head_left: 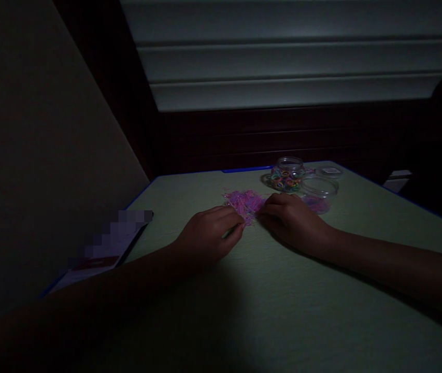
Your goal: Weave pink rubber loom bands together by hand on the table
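Note:
A loose heap of thin pink and purple bands (246, 201) lies on the table between my two hands. At its near left edge is my left hand (211, 233), thumb and forefinger brought together in a pinch; what sits between the tips is too small and dark to tell. My right hand (288, 220) rests at the heap's right side with fingers bent and pressed together, their tips touching the bands. Whatever they hold is hidden. Just behind my right hand stands an open clear tub (319, 194) with some pink bands inside.
A clear jar (288, 173) of many-coloured bands stands near the table's far edge, with a clear lid (328, 171) to its right. On the left lies a dark-edged flat item (127, 235), partly blurred out. Beyond the pale green table (302, 311) is a slatted shutter (283, 62). The light is dim.

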The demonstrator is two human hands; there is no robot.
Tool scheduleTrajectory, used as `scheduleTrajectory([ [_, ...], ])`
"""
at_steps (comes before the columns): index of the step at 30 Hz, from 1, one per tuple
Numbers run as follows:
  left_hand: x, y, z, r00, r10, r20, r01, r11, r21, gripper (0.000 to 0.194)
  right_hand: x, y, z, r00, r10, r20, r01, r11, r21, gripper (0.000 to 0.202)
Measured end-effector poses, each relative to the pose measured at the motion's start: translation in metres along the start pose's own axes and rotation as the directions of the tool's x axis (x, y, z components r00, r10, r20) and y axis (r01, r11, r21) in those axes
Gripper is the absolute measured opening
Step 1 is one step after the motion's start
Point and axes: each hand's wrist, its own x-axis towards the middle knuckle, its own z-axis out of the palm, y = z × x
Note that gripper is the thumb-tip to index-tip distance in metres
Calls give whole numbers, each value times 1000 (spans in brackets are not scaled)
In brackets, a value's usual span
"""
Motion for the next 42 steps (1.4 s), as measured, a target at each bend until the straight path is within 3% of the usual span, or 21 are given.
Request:
scheduleTrajectory([
  [30, 0, 2, -1, 1000, -7, -5, 7, 1000, -10, 18, 1, -3, -4, 997, 49, 60, -42, 991, -127, 21],
  [42, 2, 3, -1, 999, -36, -33, 34, 998, -56, 18, -1, -7, -7, 996, -83, -24, 80, 993, -90, 15],
])
